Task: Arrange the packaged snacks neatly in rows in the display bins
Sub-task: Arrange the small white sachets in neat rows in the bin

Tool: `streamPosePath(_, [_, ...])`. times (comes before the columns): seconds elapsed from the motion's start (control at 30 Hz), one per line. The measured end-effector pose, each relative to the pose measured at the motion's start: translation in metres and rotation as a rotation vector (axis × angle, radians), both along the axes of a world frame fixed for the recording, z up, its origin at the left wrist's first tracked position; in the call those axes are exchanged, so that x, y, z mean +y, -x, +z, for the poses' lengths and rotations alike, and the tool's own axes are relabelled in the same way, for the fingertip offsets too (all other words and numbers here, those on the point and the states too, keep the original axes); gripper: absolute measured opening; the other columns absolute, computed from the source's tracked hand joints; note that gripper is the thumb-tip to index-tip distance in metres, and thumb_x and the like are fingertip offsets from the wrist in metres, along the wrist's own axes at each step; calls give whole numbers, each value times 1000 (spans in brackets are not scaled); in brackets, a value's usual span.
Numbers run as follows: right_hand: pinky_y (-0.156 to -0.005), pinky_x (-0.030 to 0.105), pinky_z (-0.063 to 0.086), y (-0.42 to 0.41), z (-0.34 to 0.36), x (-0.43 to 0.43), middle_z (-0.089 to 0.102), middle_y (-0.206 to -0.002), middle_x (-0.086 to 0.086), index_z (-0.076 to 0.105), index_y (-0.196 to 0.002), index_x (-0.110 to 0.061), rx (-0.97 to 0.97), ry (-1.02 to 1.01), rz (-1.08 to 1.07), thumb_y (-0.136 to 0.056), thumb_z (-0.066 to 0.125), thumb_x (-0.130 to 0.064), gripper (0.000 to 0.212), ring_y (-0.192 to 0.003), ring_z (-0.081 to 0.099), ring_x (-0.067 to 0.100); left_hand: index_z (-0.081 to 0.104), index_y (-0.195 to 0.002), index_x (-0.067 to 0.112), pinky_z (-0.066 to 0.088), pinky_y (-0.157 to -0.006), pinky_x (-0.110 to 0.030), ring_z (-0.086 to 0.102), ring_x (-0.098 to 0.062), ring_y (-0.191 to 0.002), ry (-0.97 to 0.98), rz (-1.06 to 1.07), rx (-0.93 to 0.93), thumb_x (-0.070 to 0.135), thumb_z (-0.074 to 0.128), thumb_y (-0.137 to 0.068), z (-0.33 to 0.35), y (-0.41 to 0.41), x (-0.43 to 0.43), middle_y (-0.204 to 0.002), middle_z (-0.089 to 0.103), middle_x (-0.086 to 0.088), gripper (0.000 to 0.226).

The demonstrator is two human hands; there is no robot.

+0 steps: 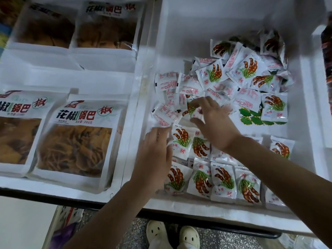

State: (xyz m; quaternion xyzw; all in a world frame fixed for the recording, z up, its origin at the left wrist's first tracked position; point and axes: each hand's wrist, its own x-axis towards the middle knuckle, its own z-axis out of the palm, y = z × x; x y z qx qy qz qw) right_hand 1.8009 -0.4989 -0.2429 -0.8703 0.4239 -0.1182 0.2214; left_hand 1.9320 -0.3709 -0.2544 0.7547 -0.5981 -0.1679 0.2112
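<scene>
Small white snack packets printed with brown pods lie in a white display bin (pixel 179 33). A neat front row (pixel 222 184) stands along the near wall, with a shorter second row (pixel 183 139) behind it. A loose pile (pixel 233 78) fills the middle and back right, many packets face down. My right hand (pixel 215 123) reaches into the pile's near edge and pinches one packet (pixel 191 111) between thumb and fingers. Against the left end of the second row, near the bin's left wall, my left hand (pixel 158 151) rests with fingers fairly straight.
The bin to the left holds large clear-window bags of crispy snacks (pixel 79 139), with more bags (pixel 106 29) behind. A green-patterned packet (pixel 251 117) lies in the pile. Dark packets (pixel 327 60) show at the right edge. My white shoes (pixel 172 234) are on the floor below.
</scene>
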Motion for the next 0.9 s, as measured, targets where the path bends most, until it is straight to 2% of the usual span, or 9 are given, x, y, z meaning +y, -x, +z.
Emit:
streamPosePath(0.17, [-105, 36, 37, -1, -2, -33, 44, -135, 12, 35, -138, -7, 86, 168, -59, -90, 59, -12, 54, -121, 44, 27, 40, -137, 14, 42, -100, -32, 49, -20, -118, 132, 36, 106, 9, 51, -95, 11, -6, -66, -137, 44, -6, 44])
streamPosePath(0.3, [-106, 36, 32, -17, -9, -54, 39, -143, 8, 26, -144, -12, 206, 225, 24, -92, 57, -18, 61, -129, 36, 26, 32, -144, 15, 28, -113, -36, 31, -21, -137, 110, 20, 7, -5, 47, -91, 12, -20, -124, -149, 34, -4, 59])
streamPosePath(0.43, [-102, 40, 38, -29, -13, -67, 54, -130, 8, 41, -135, -13, 295, 305, -51, -87, 64, -20, 54, -125, 43, 31, 25, -147, 12, 11, -117, -31, 17, -23, -144, -30, -44, -150, -5, 45, -91, 2, -36, -155, -154, 26, -7, 61])
streamPosePath(0.5, [-93, 43, 45, -31, -12, -71, 63, -117, 11, 51, -127, -11, 244, 313, -53, -83, 69, -17, 48, -115, 51, 33, 24, -148, 11, 7, -116, -29, 15, -22, -144, -63, -69, -159, -2, 44, -94, 0, -41, -161, -155, 24, -8, 59])
streamPosePath(0.63, [-84, 40, 50, -24, -4, -80, 63, -114, 9, 47, -130, -14, 101, 230, -83, -91, 56, -16, 40, -109, 54, 29, 27, -146, 10, 19, -114, -32, 26, -28, -137, -58, -68, -134, 4, 43, -97, -2, -45, -166, -146, 35, -13, 52])
streamPosePath(0.7, [-71, 36, 53, -19, -1, -83, 64, -109, 9, 46, -128, -15, -4, 170, -135, -95, 49, -17, 34, -96, 59, 26, 29, -144, 6, 26, -111, -35, 32, -30, -132, -42, -48, -157, 11, 39, -100, -1, -44, -170, -140, 40, -17, 45])
streamPosePath(0.77, [-64, 31, 49, -15, 1, -84, 65, -105, 12, 45, -128, -12, -77, 125, -189, -96, 48, -17, 32, -84, 61, 26, 35, -137, 2, 35, -105, -35, 42, -31, -125, -4, -2, -145, 15, 40, -100, 2, -41, -173, -132, 48, -17, 40])
streamPosePath(0.83, [-67, 31, 49, -11, 4, -83, 64, -108, 15, 45, -128, -9, -109, 89, -214, -96, 50, -18, 34, -87, 62, 29, 43, -128, 1, 44, -96, -35, 52, -30, -114, 39, 48, -95, 12, 47, -97, 6, -39, -175, -122, 54, -17, 33])
streamPosePath(0.9, [-78, 35, 49, -7, 8, -80, 60, -114, 17, 46, -128, -4, -134, 62, -249, -95, 52, -20, 38, -98, 60, 33, 46, -122, 2, 48, -89, -34, 56, -30, -105, 64, 82, -50, 10, 49, -96, 10, -39, -173, -115, 55, -16, 27])
